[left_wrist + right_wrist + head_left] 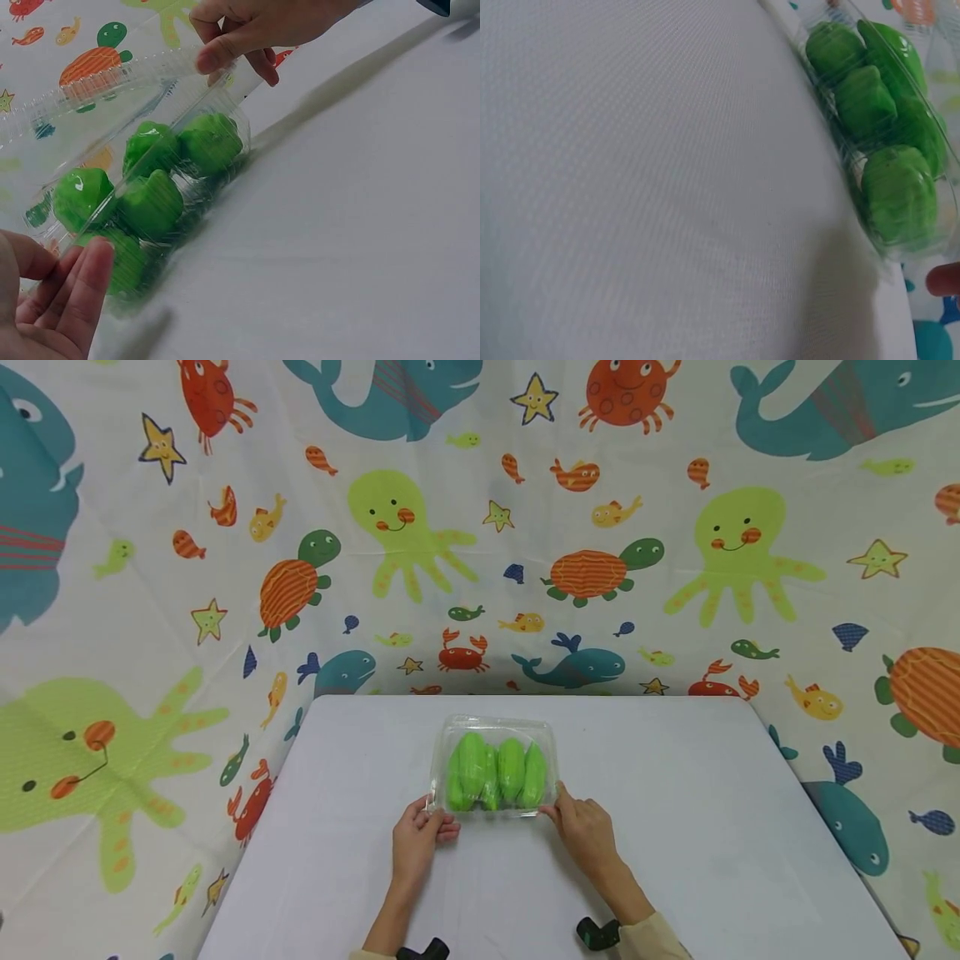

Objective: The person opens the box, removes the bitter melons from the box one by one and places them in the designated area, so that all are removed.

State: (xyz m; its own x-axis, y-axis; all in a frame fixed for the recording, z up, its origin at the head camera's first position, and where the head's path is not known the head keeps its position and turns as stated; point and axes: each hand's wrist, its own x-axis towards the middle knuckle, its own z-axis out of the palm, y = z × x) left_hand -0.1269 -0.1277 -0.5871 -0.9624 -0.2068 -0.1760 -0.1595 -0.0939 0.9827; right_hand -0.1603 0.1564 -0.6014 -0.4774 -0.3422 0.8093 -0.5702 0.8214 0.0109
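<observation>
A clear plastic box (495,723) lies near the middle of the white table with several plump, long green vegetables (512,768) inside; their exact kind I cannot tell. At the box's near left corner, my left hand (424,842) pinches the rim between thumb and fingers. The near right corner is pinched by my right hand (587,835). Seen in the left wrist view, the right hand (262,34) has its thumb on the rim, with the green ends (154,202) showing through the plastic wall. Only a fingertip (945,279) of a hand shows in the right wrist view.
The white tabletop (697,827) spreads around the box. Behind and beside it hangs a cloth (480,577) printed with sea animals. Dark wrist devices (598,933) sit by both forearms at the near edge.
</observation>
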